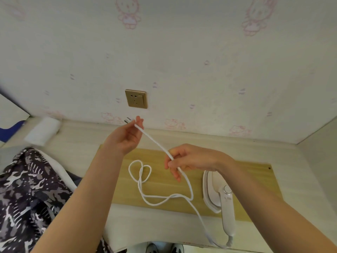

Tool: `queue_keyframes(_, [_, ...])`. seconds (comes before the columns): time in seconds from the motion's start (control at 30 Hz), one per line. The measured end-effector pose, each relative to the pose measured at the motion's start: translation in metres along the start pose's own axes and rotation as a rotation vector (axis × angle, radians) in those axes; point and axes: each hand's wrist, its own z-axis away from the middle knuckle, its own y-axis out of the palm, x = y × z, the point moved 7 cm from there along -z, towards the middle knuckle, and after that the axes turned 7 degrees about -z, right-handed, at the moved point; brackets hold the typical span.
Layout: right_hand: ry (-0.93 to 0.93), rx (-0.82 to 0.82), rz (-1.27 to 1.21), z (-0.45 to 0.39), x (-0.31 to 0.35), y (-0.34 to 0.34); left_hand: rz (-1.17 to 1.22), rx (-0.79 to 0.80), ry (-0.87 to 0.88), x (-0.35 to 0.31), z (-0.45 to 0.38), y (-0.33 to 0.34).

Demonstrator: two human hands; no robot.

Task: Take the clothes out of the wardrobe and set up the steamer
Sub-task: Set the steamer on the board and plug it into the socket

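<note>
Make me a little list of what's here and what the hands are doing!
left hand: pinches the cord near the plug
right hand: grips the cord lower down
socket: on the wall, nothing plugged in
steamer: lies on the mat
spare cord: looped on the mat
clothes: patterned, at the left

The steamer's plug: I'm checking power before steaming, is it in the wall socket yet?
Out. The left hand holds the plug below the socket.
</note>
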Motion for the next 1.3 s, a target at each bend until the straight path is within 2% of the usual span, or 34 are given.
queue_keyframes(0.13, [0.208, -0.149, 0.538, -0.007, -0.057, -0.034, -0.058, -0.042, 0.061, -0.020, 0.003, -0.016])
queue_keyframes(0.2, [0.308, -0.293, 0.689, -0.009, -0.081, -0.054, -0.091, -0.041, 0.058, -0.022, 0.004, -0.020])
queue_keyframes(0.23, [0.293, -0.398, 0.680, -0.007, -0.082, -0.063, -0.117, -0.042, 0.061, -0.023, 0.005, -0.021])
queue_keyframes(0.27, [0.232, -0.526, 0.602, -0.003, -0.077, -0.071, -0.141, -0.049, 0.069, -0.024, 0.005, -0.023])
queue_keyframes(0.33, [0.039, -0.769, 0.263, 0.007, -0.058, -0.082, -0.170, -0.055, 0.096, -0.025, 0.004, -0.026])
queue_keyframes(0.4, [-0.134, -0.885, -0.095, 0.010, -0.042, -0.084, -0.189, -0.054, 0.119, -0.025, 0.004, -0.026])
queue_keyframes(0.43, [-0.199, -0.904, -0.150, 0.008, -0.033, -0.082, -0.217, -0.057, 0.135, -0.026, 0.004, -0.026])
queue_keyframes(0.5, [-0.268, -0.901, -0.029, -0.005, -0.020, -0.075, -0.312, -0.065, 0.184, -0.028, 0.004, -0.026])
queue_keyframes(0.6, [-0.246, -0.866, 0.267, -0.034, -0.022, -0.068, -0.506, -0.086, 0.277, -0.037, 0.006, -0.028])
queue_keyframes(0.67, [-0.175, -0.831, 0.379, -0.055, -0.032, -0.070, -0.598, -0.111, 0.332, -0.046, 0.009, -0.031])
queue_keyframes(0.77, [-0.020, -0.691, 0.577, -0.083, -0.044, -0.069, -0.715, -0.164, 0.412, -0.062, 0.011, -0.035])
queue_keyframes(0.83, [0.067, -0.590, 0.628, -0.095, -0.048, -0.066, -0.797, -0.194, 0.458, -0.073, 0.009, -0.037])
queue_keyframes(0.97, [0.147, -0.489, 0.662, -0.111, -0.038, -0.054, -0.888, -0.239, 0.517, -0.093, 0.000, -0.040])
queue_keyframes(1.07, [0.256, -0.368, 0.786, -0.127, -0.032, -0.037, -0.907, -0.275, 0.568, -0.104, -0.007, -0.041])
queue_keyframes(1.13, [0.246, -0.382, 0.799, -0.137, -0.020, -0.030, -0.955, -0.291, 0.597, -0.108, -0.013, -0.042])
queue_keyframes(1.3, [0.048, -0.670, 0.561, -0.154, 0.031, -0.036, -1.264, -0.349, 0.650, -0.111, -0.035, -0.047])
